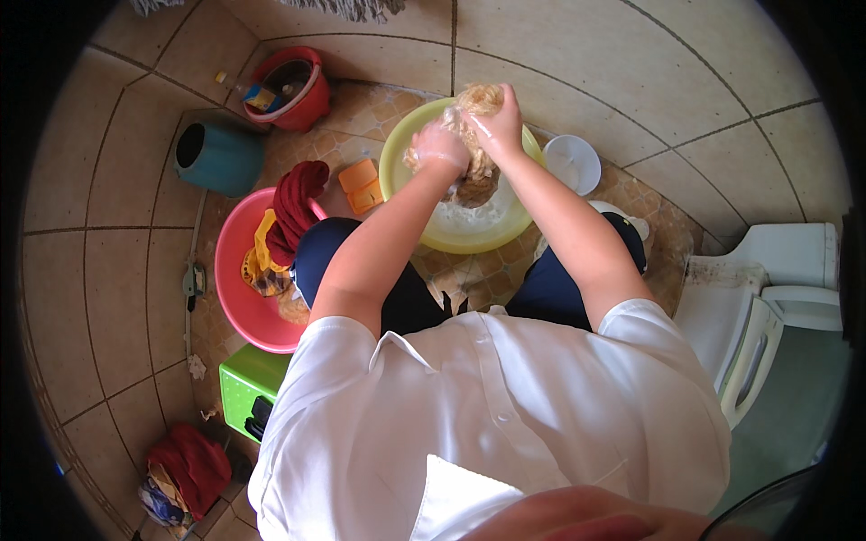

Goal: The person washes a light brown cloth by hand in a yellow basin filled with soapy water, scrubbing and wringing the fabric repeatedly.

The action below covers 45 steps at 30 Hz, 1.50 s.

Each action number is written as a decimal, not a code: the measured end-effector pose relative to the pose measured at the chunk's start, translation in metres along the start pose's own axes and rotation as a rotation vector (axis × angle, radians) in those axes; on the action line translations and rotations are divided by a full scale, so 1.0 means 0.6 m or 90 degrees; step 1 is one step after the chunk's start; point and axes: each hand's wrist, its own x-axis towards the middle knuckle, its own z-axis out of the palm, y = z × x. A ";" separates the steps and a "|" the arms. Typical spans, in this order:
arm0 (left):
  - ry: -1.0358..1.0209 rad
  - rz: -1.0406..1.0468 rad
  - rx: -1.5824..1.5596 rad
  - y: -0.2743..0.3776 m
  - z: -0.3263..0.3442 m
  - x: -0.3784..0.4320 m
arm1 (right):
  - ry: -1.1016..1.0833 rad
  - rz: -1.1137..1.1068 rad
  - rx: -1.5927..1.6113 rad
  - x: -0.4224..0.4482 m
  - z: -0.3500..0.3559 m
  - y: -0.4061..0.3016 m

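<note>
Both my hands grip a wet tan cloth (480, 162), bunched and twisted above a yellow basin (467, 241). My left hand (440, 147) is closed around the lower left part of the cloth, with suds on the wrist. Higher and to the right, my right hand (499, 127) clasps the upper part, and a wad of cloth bulges past the fingers. A darker brown end of the cloth hangs down toward foamy water (473, 218) in the basin. Whether that end touches the water I cannot tell.
Left of my knee stands a pink basin (230, 291) of clothes, a dark red cloth (294, 209) over its rim. Near it are an orange soap box (360, 186), teal bucket (226, 162), red bucket (318, 101) and green box (250, 379). A white tub (573, 164) sits right, before a white appliance (727, 291).
</note>
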 end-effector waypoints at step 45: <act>-0.059 0.109 -0.229 -0.010 0.030 -0.010 | -0.130 -0.141 0.008 -0.010 -0.005 -0.004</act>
